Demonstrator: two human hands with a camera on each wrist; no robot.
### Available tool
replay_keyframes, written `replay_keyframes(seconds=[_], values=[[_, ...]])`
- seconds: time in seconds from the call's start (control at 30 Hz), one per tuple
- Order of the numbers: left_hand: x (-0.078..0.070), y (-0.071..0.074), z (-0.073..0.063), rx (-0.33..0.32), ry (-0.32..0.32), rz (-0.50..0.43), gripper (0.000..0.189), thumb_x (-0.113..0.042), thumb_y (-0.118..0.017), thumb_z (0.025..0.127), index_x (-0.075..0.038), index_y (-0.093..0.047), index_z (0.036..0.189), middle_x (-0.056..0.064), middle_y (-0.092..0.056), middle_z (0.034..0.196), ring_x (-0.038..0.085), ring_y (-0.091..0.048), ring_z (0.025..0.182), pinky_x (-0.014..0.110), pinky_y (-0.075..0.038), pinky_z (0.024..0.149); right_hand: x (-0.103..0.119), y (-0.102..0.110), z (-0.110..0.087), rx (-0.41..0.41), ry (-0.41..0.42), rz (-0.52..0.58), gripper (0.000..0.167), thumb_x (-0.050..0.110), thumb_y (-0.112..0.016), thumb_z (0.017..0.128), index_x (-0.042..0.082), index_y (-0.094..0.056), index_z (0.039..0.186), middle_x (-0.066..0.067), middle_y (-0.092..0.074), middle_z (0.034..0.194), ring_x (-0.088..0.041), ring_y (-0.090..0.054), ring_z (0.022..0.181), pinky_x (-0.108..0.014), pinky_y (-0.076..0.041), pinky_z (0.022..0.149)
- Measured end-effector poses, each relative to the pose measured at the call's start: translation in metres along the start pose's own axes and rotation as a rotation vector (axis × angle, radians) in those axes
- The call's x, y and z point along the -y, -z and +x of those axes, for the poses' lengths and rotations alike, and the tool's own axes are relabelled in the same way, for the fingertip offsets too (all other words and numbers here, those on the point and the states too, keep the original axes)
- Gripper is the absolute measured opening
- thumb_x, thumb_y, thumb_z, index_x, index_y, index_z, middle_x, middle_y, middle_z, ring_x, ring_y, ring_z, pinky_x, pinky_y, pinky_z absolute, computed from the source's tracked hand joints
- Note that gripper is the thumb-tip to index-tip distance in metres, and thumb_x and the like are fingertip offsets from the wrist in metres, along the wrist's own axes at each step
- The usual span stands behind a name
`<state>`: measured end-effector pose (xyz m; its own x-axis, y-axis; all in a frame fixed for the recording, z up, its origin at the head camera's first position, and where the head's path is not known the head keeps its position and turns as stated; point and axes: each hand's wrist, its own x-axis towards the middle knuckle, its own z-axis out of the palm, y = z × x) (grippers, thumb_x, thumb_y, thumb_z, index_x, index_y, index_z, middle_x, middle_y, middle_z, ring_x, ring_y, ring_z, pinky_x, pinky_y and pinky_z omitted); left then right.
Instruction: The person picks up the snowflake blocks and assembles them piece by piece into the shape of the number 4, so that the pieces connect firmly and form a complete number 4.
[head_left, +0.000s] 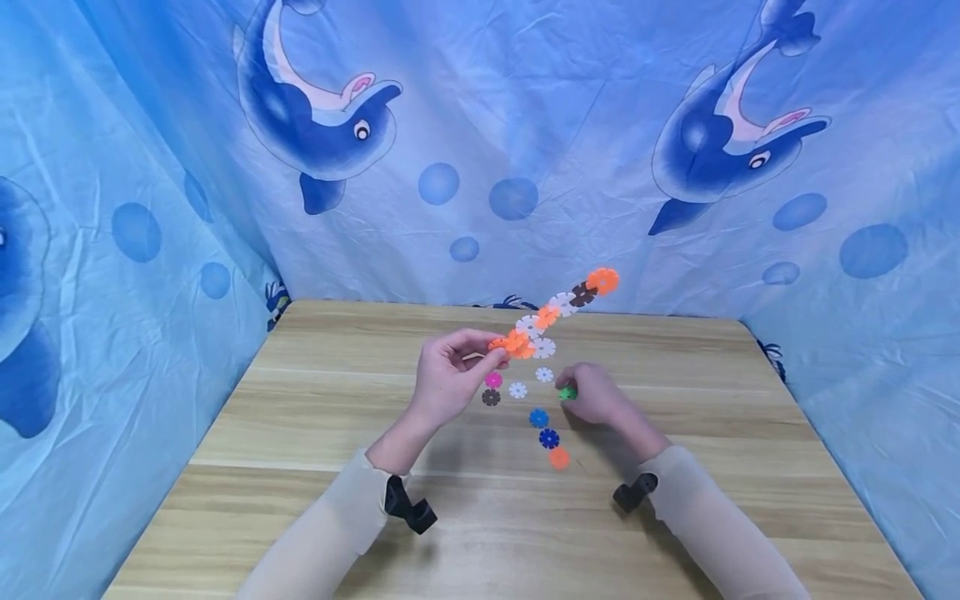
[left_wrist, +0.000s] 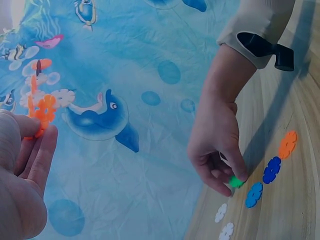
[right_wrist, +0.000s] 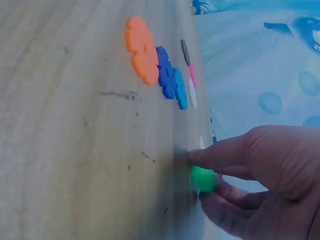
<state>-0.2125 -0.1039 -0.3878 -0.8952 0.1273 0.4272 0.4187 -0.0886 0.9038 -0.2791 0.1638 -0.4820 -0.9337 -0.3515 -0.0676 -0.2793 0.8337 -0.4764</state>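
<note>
In the head view, take the dark blue disc [head_left: 549, 438] on the table [head_left: 300, 417] as your landmark. Beyond it and to its left, your left hand [head_left: 450, 371] pinches the near end of the disc chain [head_left: 547, 316], gripping the orange cluster there. Beyond it and slightly right, your right hand [head_left: 592, 393] holds the green disc [head_left: 567, 392]. Your step in hand looks like taking up that green piece: lift it clear of the dark blue disc and the light blue disc [head_left: 538, 418] next to it, and pinch only a little of its rim so that notches stay free. Brace the chain at its orange end, since a long row of slotted pieces could twist or come apart. Its long axis runs from left of the dark blue disc, on the far side, to right of it; the orange far tip points away from you and rightward.

In the left wrist view, the chain hangs in the air, well apart from the dark blue disc, clasped between your thumb and fingers. It is foreshortened here, so you can't judge its slope well.

In the right wrist view, your thumb and fingertips grasp the green disc near the table, apart from the dark blue disc; you can't tell whether it touches the wood. The chain is out of sight here.
</note>
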Motion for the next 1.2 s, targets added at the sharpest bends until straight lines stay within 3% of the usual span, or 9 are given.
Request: replay_keyframes(seconds=[0.17, 0.3, 0.53, 0.63, 0.83, 0.93, 1.07, 1.2], values=[[0.000, 0.001, -0.001, 0.001, -0.009, -0.014, 0.017, 0.006, -0.076, 0.093, 0.010, -0.076, 0.109, 0.032, -0.076, 0.103, 0.008, -0.078, 0.081, 0.032, -0.068, 0.083, -0.003, 0.001, -0.003, -0.016, -0.026, 0.064, 0.021, 0.001, -0.077, 0.087, 0.007, -0.078, 0.107, -0.006, -0.072, 0.095, -0.019, -0.062, 0.084, -0.033, -0.057, 0.074], [0.002, 0.001, 0.000, -0.002, -0.019, -0.015, 0.017, 0.008, -0.077, 0.092, 0.010, -0.075, 0.109, 0.032, -0.076, 0.103, 0.008, -0.078, 0.080, 0.031, -0.068, 0.082, -0.003, 0.004, -0.006, -0.057, -0.019, 0.098, 0.016, 0.006, -0.080, 0.089, 0.010, -0.078, 0.105, -0.002, -0.072, 0.090, -0.017, -0.063, 0.081, -0.030, -0.056, 0.071], [0.002, 0.000, -0.001, -0.005, -0.010, -0.013, 0.016, 0.005, -0.077, 0.093, 0.009, -0.076, 0.109, 0.031, -0.076, 0.103, 0.008, -0.078, 0.081, 0.032, -0.068, 0.083, 0.010, 0.025, -0.014, -0.191, 0.020, 0.196, 0.021, 0.010, -0.076, 0.096, 0.007, -0.077, 0.116, -0.009, -0.079, 0.104, -0.025, -0.074, 0.095, -0.043, -0.066, 0.085], [0.003, 0.000, -0.001, -0.009, -0.004, -0.010, 0.016, 0.004, -0.076, 0.093, 0.008, -0.076, 0.109, 0.031, -0.076, 0.104, 0.009, -0.078, 0.081, 0.032, -0.068, 0.083, 0.019, 0.036, -0.019, -0.262, 0.039, 0.255, 0.020, 0.010, -0.076, 0.097, 0.008, -0.077, 0.117, -0.010, -0.080, 0.107, -0.027, -0.076, 0.098, -0.043, -0.067, 0.088], [0.004, 0.000, 0.000, -0.010, -0.006, -0.013, 0.016, 0.004, -0.076, 0.093, 0.009, -0.076, 0.109, 0.031, -0.076, 0.103, 0.009, -0.078, 0.081, 0.033, -0.068, 0.083, 0.037, 0.056, -0.032, -0.376, 0.111, 0.495, 0.018, 0.008, -0.078, 0.096, 0.004, -0.076, 0.113, -0.016, -0.079, 0.103, -0.020, -0.078, 0.091, -0.027, -0.067, 0.082], [0.004, -0.001, 0.000, -0.010, -0.012, -0.010, 0.016, 0.004, -0.076, 0.093, 0.009, -0.076, 0.109, 0.031, -0.076, 0.104, 0.009, -0.078, 0.081, 0.032, -0.068, 0.083, 0.045, 0.064, -0.038, -0.392, 0.146, 0.643, 0.019, 0.005, -0.078, 0.095, -0.001, -0.074, 0.112, -0.015, -0.079, 0.102, -0.013, -0.079, 0.087, -0.027, -0.067, 0.081], [0.005, -0.001, 0.001, -0.014, -0.019, -0.001, 0.016, 0.004, -0.077, 0.093, 0.008, -0.076, 0.109, 0.031, -0.076, 0.104, 0.008, -0.078, 0.082, 0.032, -0.068, 0.083, 0.054, 0.073, -0.045, -0.359, 0.161, 0.854, 0.015, 0.000, -0.076, 0.095, 0.000, -0.074, 0.110, -0.003, -0.081, 0.098, -0.011, -0.080, 0.086, -0.035, -0.068, 0.082], [0.005, -0.001, 0.001, -0.014, -0.023, 0.002, 0.017, 0.004, -0.077, 0.093, 0.008, -0.076, 0.110, 0.030, -0.076, 0.104, 0.008, -0.079, 0.082, 0.032, -0.068, 0.083, 0.061, 0.079, -0.052, -0.294, 0.134, 1.017, 0.015, -0.002, -0.072, 0.098, 0.009, -0.074, 0.107, 0.006, -0.082, 0.096, -0.012, -0.080, 0.086, -0.033, -0.068, 0.082]])
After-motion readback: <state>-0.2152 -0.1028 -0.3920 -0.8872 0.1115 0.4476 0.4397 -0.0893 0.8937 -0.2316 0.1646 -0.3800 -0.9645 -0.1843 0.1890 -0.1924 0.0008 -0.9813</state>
